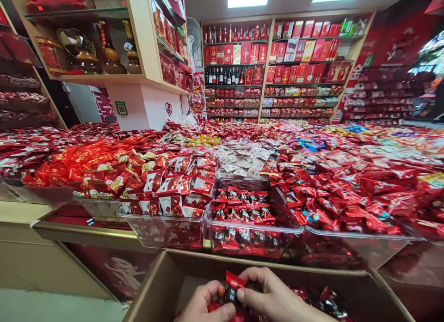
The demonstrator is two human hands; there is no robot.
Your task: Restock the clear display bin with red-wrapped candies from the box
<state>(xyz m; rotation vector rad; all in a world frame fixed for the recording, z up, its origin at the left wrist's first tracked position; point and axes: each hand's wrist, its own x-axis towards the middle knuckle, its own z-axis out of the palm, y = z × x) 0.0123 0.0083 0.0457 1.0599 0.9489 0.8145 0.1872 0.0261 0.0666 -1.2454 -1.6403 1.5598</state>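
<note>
My left hand (203, 303) and my right hand (272, 296) meet low in the frame over an open cardboard box (166, 278). Together they grip a bunch of small red-and-black wrapped candies (231, 287). More of the same candies (326, 303) lie in the box to the right. Just beyond the box stands a clear plastic bin (255, 229), part filled with matching red-and-black candies (243, 206).
A wide display counter holds several clear bins heaped with red wrapped sweets (166, 179), white-wrapped ones (239, 160) behind. Wall shelves (267, 68) carry red gift boxes and bottles. A shelf unit (138, 45) with jars stands at left.
</note>
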